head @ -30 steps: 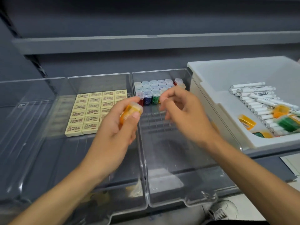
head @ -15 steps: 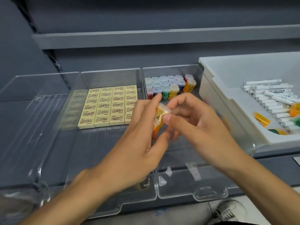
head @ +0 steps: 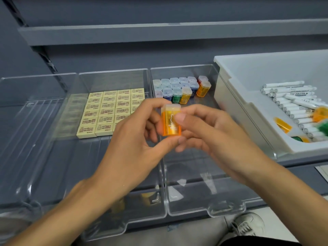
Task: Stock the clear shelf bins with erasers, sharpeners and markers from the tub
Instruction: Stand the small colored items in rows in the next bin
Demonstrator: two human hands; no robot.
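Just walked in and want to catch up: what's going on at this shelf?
A person grips an orange sharpener with the left hand and right hand above the clear bins. Erasers lie in rows in one bin; stocked sharpeners stand at the back of the next. Markers and a few loose sharpeners lie in the tub.

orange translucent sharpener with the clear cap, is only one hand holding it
No, the left hand and the right hand both pinch the orange translucent sharpener between thumb and fingertips.
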